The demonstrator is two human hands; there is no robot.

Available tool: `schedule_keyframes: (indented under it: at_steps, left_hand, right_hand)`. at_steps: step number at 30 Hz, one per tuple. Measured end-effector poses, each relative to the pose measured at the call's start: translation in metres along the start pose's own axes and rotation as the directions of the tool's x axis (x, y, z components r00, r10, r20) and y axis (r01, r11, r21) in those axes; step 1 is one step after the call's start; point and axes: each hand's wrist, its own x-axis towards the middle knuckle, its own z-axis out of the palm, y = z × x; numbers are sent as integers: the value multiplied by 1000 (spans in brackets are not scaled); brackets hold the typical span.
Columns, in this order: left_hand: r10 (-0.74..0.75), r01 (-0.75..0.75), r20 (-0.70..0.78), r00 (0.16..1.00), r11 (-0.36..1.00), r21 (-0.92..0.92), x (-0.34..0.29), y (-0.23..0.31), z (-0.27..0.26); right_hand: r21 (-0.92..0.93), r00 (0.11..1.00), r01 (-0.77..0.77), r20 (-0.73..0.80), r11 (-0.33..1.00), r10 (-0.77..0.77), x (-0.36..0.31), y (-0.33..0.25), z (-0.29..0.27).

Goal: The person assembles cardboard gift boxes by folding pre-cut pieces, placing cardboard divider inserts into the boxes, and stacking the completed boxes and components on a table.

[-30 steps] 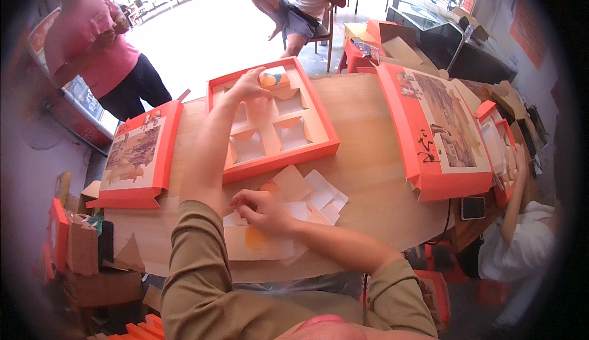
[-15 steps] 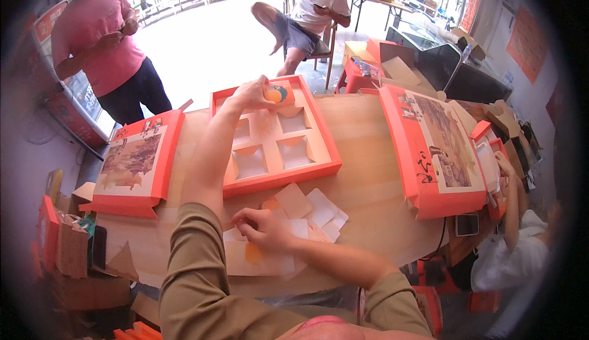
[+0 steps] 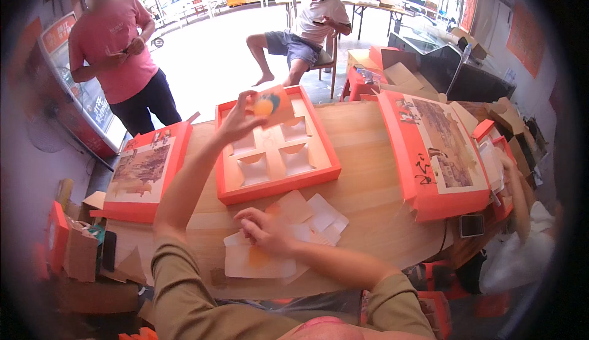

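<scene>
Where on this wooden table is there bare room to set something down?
Bare wood lies between the open tray and the lidded box, and between the tray and the left box. The near edge is crowded: loose papers under the right hand.

I see an open orange tray box (image 3: pixel 274 183) at table centre, with square cream compartments. My left hand (image 3: pixel 236 121) holds a small square packet (image 3: pixel 270 105), orange with a teal patch, above its far end. My right hand (image 3: pixel 264 229) rests on flat white and cream wrappers (image 3: pixel 310 217) near the table's front edge. A closed orange lid box with a picture panel (image 3: pixel 142 171) lies left; a larger one (image 3: pixel 437 150) lies right. Brown cartons (image 3: pixel 76 254) stand at lower left. A dark phone screen (image 3: pixel 471 225) lies at the right edge.
</scene>
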Motion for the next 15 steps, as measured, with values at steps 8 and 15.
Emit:
schedule_keyframes:
  at_steps: [8,15]
  left_hand:
    - [403,-371,-167,900,908,192,-230,72,22]
    - [482,-378,-210,851,838,394,-267,61,27]
  right_hand:
    - [506,969,208,8,837,-245,15,64,-15]
    - [-93,947,304,-74,948,-311,10,26,-7]
